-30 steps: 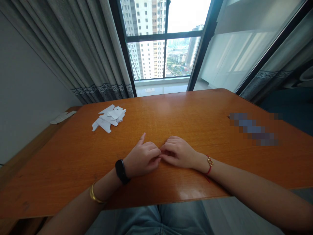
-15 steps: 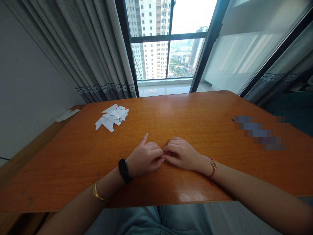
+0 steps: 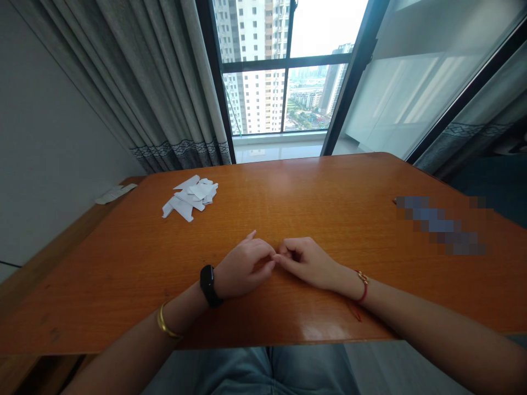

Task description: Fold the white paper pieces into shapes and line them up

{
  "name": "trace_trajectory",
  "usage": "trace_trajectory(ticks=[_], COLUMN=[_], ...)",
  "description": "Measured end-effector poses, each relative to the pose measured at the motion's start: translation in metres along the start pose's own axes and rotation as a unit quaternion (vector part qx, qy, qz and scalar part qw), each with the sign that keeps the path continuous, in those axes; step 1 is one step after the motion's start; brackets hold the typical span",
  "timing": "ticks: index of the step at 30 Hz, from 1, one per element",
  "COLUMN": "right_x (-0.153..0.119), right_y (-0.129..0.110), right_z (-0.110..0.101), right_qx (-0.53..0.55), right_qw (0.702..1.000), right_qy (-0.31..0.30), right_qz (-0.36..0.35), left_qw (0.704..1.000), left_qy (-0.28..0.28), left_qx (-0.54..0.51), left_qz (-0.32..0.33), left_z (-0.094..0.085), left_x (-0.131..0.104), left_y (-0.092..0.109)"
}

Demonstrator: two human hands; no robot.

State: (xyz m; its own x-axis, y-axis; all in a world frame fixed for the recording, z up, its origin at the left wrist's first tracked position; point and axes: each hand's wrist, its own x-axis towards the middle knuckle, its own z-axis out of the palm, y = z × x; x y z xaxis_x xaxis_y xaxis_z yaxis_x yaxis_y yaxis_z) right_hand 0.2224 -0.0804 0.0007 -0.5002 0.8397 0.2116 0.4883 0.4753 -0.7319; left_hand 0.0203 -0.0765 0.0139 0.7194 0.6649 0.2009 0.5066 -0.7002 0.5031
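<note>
Over the wooden table (image 3: 321, 203), my left hand (image 3: 245, 266) and my right hand (image 3: 308, 263) meet at their fingertips. The left fingers are curled in toward the thumb, with the little finger raised. On the right, thumb and index finger press together in a pinch, the other fingers bent under. Anything between the fingertips is too small or hidden to make out. A black wristband (image 3: 211, 286) and a gold bangle (image 3: 163, 322) circle my left arm. Around my right wrist is a red cord bracelet (image 3: 363, 286).
Torn white paper pieces (image 3: 191, 198) lie heaped at the table's back left. A pixelated patch (image 3: 440, 222) covers something on the right. Another pale paper (image 3: 115, 193) rests on a ledge by the wall. Grey curtains (image 3: 164, 82) and a window stand behind the table.
My right hand's fingers have curled more tightly, and its wrist has turned slightly. The left little finger has lowered a little. The fingertips still meet at about the same place.
</note>
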Motion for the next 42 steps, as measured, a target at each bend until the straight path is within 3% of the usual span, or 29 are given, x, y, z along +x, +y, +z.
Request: trace_trajectory(ticks=[6,17,21,26,35,38,42], right_x=[-0.001,-0.001,-0.001,-0.002,-0.004,-0.003,-0.002], right_y=[-0.004,0.0,-0.003,-0.007,-0.009,-0.008,-0.009], right_z=[0.004,0.007,0.005,0.003,0.0,-0.002,-0.002], right_qx=[0.113,-0.052,-0.031,0.003,-0.128,-0.142,-0.03], right_qw=[0.993,0.993,0.993,0.995,0.975,0.972,0.993], right_qy=[-0.021,0.062,0.063,0.059,0.084,0.084,0.064], right_qz=[0.04,-0.088,-0.092,-0.081,-0.161,-0.169,-0.1], left_qw=[0.996,0.997,0.991,0.968,0.882,0.875,0.884], left_qy=[0.007,0.026,0.021,0.009,-0.017,-0.017,-0.014], left_qx=[-0.086,-0.064,-0.123,-0.23,-0.441,-0.452,-0.439], left_qz=[-0.01,-0.031,-0.055,-0.103,-0.168,-0.172,-0.161], left_z=[0.0,0.002,0.0,-0.002,0.008,0.009,0.008], left_x=[0.002,0.001,0.002,0.002,0.002,0.002,0.001], left_y=[0.003,0.008,0.012,0.017,0.012,0.01,0.012])
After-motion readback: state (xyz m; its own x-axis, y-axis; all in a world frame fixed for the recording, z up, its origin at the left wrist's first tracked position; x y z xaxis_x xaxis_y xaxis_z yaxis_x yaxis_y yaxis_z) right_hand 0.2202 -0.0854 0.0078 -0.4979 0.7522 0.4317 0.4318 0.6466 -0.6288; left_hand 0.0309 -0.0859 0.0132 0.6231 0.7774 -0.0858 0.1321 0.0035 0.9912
